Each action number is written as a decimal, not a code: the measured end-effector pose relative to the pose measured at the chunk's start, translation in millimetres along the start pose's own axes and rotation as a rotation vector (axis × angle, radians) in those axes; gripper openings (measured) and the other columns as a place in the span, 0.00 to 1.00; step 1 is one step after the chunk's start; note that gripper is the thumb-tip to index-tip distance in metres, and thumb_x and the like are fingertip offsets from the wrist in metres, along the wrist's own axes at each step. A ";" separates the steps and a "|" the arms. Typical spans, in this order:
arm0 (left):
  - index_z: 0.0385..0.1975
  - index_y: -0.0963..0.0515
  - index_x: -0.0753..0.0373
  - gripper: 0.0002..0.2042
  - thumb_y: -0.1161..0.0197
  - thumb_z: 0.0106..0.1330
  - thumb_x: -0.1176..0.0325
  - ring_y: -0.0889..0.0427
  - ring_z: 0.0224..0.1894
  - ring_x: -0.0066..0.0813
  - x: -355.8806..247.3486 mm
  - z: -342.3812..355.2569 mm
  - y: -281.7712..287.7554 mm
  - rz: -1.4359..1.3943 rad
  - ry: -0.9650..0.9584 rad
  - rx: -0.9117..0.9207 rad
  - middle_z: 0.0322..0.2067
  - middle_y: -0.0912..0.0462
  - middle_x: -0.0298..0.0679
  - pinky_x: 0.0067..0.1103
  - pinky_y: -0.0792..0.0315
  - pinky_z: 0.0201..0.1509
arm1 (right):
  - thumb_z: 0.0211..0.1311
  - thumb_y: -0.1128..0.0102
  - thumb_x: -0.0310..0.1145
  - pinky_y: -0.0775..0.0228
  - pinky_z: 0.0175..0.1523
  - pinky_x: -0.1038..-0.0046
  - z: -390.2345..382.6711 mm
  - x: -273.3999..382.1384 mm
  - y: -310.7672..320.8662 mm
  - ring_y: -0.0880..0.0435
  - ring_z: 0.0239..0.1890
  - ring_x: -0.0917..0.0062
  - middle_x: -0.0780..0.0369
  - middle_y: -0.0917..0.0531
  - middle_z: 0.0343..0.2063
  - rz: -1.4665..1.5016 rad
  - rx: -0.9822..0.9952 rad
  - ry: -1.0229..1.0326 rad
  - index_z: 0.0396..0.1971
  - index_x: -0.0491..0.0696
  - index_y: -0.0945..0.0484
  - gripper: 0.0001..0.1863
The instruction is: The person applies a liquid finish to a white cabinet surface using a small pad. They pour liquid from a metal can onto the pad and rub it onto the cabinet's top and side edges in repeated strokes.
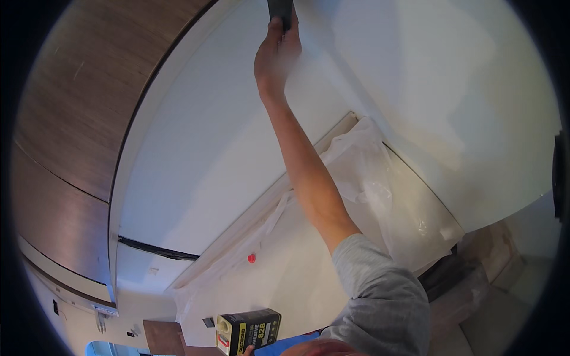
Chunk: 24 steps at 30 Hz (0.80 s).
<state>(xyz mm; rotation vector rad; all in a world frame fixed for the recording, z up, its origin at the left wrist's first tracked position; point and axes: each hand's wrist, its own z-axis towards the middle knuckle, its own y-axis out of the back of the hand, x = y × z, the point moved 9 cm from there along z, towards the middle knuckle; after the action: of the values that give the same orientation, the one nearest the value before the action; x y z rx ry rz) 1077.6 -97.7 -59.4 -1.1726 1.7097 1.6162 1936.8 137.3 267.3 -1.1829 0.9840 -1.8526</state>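
Note:
My right hand (276, 53) reaches far up against a white wall panel (225, 136). It is closed around a dark, flat tool (280, 12) whose upper end runs out of the picture. The forearm stretches up from a grey sleeve (380, 296) at the lower right. At the bottom edge a black and yellow box (249, 329) hangs tilted. Only a fingertip of my left hand (246, 350) shows beneath it, seemingly holding it.
Wood-grain cabinet fronts (77, 118) curve along the left. A clear plastic sheet (380, 178) is draped over a pale counter (297, 267) below the wall. A small red cap (252, 258) lies on the counter. A dark gap (157, 249) runs under the wall panel.

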 end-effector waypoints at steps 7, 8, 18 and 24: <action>0.63 0.25 0.71 0.28 0.31 0.67 0.62 0.23 0.58 0.35 -18.1 0.7 -6.3 0.060 -0.069 0.012 0.59 0.19 0.45 0.28 0.32 0.65 | 0.77 0.52 0.28 0.29 0.44 0.68 12.6 24.1 -16.9 0.22 0.36 0.70 0.54 0.19 0.36 -0.018 0.066 0.035 0.61 0.36 0.28 0.18; 0.63 0.25 0.71 0.28 0.31 0.67 0.62 0.23 0.58 0.35 -19.2 2.1 -7.9 0.056 -0.063 0.011 0.59 0.19 0.45 0.28 0.32 0.65 | 0.77 0.52 0.28 0.28 0.45 0.71 5.2 33.4 -19.0 0.23 0.37 0.74 0.58 0.19 0.38 0.004 0.076 0.082 0.65 0.39 0.30 0.21; 0.63 0.25 0.71 0.28 0.31 0.67 0.62 0.23 0.58 0.35 -17.6 3.3 -8.2 0.051 -0.054 0.020 0.59 0.19 0.45 0.29 0.32 0.65 | 0.71 0.51 0.15 0.23 0.48 0.70 -125.8 113.0 -43.8 0.21 0.46 0.72 0.54 0.25 0.57 0.181 0.079 0.152 0.72 0.44 0.33 0.29; 0.63 0.25 0.71 0.28 0.31 0.67 0.62 0.23 0.59 0.36 -17.2 5.1 -7.7 0.034 -0.065 0.023 0.59 0.19 0.45 0.29 0.32 0.65 | 0.74 0.54 0.18 0.25 0.48 0.69 -138.8 107.9 -24.8 0.22 0.46 0.73 0.57 0.25 0.53 0.214 0.151 -0.001 0.71 0.44 0.33 0.27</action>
<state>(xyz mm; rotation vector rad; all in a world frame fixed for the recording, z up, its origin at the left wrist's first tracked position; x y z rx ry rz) 1091.7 -88.0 -49.9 -1.0746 1.7112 1.6321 1768.5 85.6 290.6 -0.9508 0.9154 -1.7229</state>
